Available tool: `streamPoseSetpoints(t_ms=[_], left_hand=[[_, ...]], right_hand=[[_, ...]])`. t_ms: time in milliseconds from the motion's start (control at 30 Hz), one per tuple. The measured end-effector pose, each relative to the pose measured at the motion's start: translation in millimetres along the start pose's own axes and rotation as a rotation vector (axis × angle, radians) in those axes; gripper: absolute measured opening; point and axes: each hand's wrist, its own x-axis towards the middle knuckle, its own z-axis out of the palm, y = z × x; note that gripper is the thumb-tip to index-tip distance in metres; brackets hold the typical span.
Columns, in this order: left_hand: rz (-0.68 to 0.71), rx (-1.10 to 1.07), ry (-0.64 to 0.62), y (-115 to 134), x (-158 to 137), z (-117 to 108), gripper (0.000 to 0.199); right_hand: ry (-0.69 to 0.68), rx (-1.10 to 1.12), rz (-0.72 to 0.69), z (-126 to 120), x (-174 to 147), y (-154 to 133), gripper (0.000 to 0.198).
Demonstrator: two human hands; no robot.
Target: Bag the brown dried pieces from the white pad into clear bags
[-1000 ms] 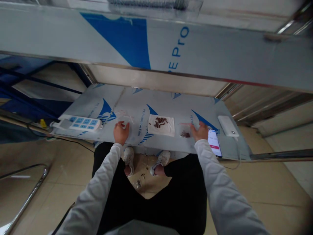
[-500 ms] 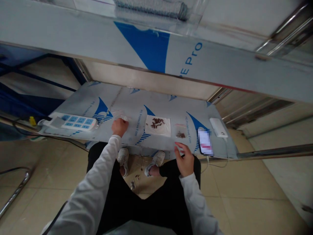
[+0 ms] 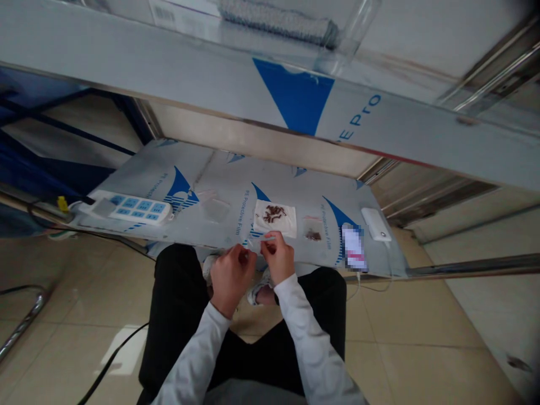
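Both hands meet near the shelf's front edge. My left hand [image 3: 233,274] is closed in a pinch on a small clear plastic bag [image 3: 253,243]. On the bag's other side, my right hand [image 3: 278,259] also pinches it; part of it is hidden by my fingers. Just beyond lies a white sheet [image 3: 289,225] with a heap of small dark brown pieces [image 3: 273,214], too small to name surely. A small zip bag [image 3: 313,229] holding similar pieces lies to the right. Flat clear bags [image 3: 216,209] rest to the left.
A white power strip [image 3: 139,208] with blue sockets lies at the shelf's left. On the right are a phone [image 3: 353,247] and a white power bank [image 3: 375,224] with a cable. A higher shelf [image 3: 189,79] crosses in front. My knees are under the lower shelf's edge [image 3: 189,245].
My left hand has come from the flat bags toward me and right, bringing a clear bag. My right hand has moved left to meet it and now pinches the bag.
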Motion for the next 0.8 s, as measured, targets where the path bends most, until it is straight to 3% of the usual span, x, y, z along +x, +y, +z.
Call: streamPoseSetpoints(t_ms=[67,200,300,333,433,500,600,667,800], left_hand=[[0.059,0.052,-0.022,2,-4,-3,0.017],[0.374,-0.037,-0.131,7,-2,-14,0.011],[0.522,-0.133,-0.190,6,7,-9,0.066],[0.528,-0.161,-0.222,5,10,-4,0.074],[0.415,-0.238,-0.308,-1,16,16,0.048],[0.273,-0.271,-0.267,-7,17,26,0.030],[0.125,-0.270,-0.156,-19,13,34,0.030],[0.091,-0.257,-0.133,-27,9,34,0.034],[0.073,-0.257,-0.147,-42,2,33,0.035]], right_hand=[[-0.023,-0.090,-0.122,-9,-6,-2,0.016],[-0.187,-0.050,-0.220,-30,-6,-10,0.023],[-0.335,-0.003,-0.204,-44,-2,-16,0.021],[-0.381,0.002,-0.211,-48,-1,-17,0.019],[-0.436,0.016,-0.229,-52,8,-15,0.012],[-0.323,-0.006,-0.221,-49,23,-5,0.011],[-0.125,-0.249,-0.162,-33,63,19,0.017],[-0.153,-0.417,-0.139,-14,91,34,0.020],[-0.211,-0.524,-0.128,27,125,48,0.013]])
